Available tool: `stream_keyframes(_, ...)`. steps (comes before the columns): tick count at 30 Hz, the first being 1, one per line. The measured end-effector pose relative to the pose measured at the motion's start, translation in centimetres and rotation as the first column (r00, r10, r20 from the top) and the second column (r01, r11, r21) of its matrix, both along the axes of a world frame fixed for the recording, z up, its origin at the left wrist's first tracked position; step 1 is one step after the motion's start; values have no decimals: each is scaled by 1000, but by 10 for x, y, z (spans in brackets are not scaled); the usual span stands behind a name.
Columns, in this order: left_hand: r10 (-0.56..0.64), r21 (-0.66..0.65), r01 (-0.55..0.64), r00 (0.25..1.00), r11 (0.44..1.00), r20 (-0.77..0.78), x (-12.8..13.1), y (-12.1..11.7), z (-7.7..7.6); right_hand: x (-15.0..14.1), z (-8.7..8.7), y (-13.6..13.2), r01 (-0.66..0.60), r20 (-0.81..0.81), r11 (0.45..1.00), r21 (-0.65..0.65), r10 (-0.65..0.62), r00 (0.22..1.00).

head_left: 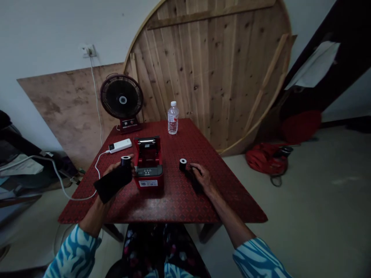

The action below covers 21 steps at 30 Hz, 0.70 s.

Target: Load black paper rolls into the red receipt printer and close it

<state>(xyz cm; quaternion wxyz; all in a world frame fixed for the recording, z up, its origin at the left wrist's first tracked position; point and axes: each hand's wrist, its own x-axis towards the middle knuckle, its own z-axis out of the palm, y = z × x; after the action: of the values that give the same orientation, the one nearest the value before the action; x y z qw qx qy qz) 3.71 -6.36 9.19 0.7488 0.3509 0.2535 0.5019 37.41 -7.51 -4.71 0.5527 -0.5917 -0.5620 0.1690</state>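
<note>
Head view: left hand (111, 167) grips a black roll (125, 162); right hand (203, 178) curled beside second roll (182, 166), whether pinching cannot be told.

Bare forearms (232, 222) stretch forward, the left hand (112, 168) curled in a grip, the right hand (203, 178) back-up with fingers (196, 166) bent.

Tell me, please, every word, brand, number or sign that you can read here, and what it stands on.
No text is readable:
White rectangular sticker on the red and black plastic printer: printed lines, too small.
Dark grey panel on the printer: pale marks, too small.
Clear plastic bottle with white cap: label, blurred.
White rectangular power bank: dark end, too small.
Dark round fan: base markings, too small.
</note>
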Motion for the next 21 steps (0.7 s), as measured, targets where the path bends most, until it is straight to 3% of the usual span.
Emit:
stream_keyframes(4, 114, 45, -106, 959, 993, -258, -1, -2, -1, -2, 1, -1, -5, -10, 1000, 30, 5, 1000)
stream_keyframes(7, 128, 176, -51, 881, 983, -455, -4, 0, 7, -4, 1, -1, -2, -19, 999, 38, 3, 1000)
stream_keyframes(10, 188, 323, -1, 814, 946, -550, -2, 5, 21, -4, 1, -1, -5, -17, 999, 38, 5, 1000)
stream_keyframes(13, 175, 380, 113, 745, 918, -643, 5, 15, 31, -4, 0, 0, -20, -6, 999, 48, 20, 1000)
stream_keyframes(16, 109, 362, 257, 663, 896, -741, 16, 31, 33, -5, -2, 1, -16, -4, 997, 70, 17, 1000)
stream_keyframes(18, 121, 368, 336, 575, 867, -810, 23, 43, 30, -6, -3, 2, -4, -8, 997, 81, 4, 1000)
stream_keyframes(21, 238, 409, 432, 397, 804, -887, 32, 58, 25, -7, -5, 3, 4, -2, 996, 87, -4, 1000)
